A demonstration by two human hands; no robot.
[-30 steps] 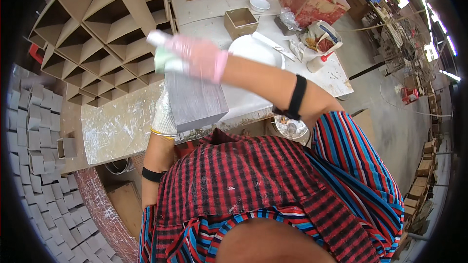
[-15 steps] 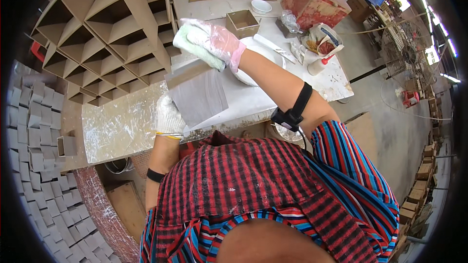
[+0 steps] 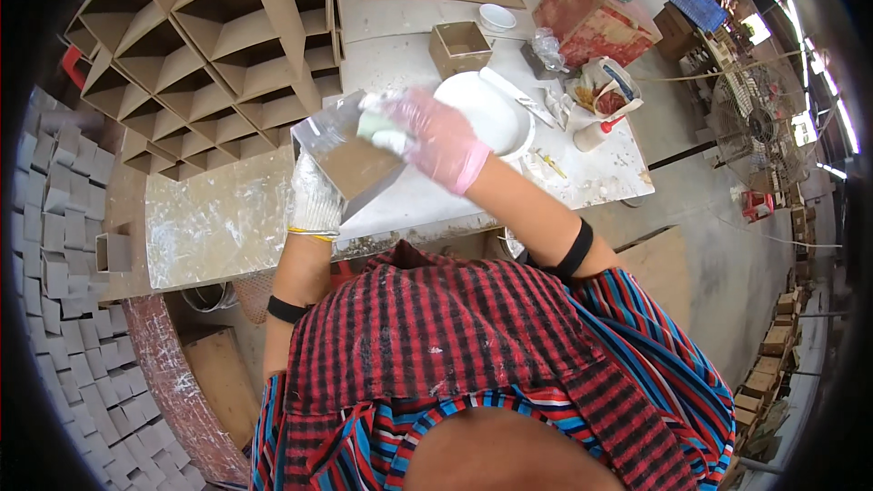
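The box (image 3: 350, 159) sits tilted between both grips, and its upper face looks only partly covered: a shiny greyish patch at the far-left end, bare brown nearer the right grip (image 3: 438, 138), while the side below that grip already appears grey. The right grip is closed round a pale green sponge (image 3: 371, 125) against that face; the left grip (image 3: 314, 200) clasps the box's left side. Right of the sponge-holding grip, on the counter (image 3: 205, 232), is a basin of white liquid (image 3: 491, 118); left of both, stacked brown compartments (image 3: 205, 59) appear uncoated.
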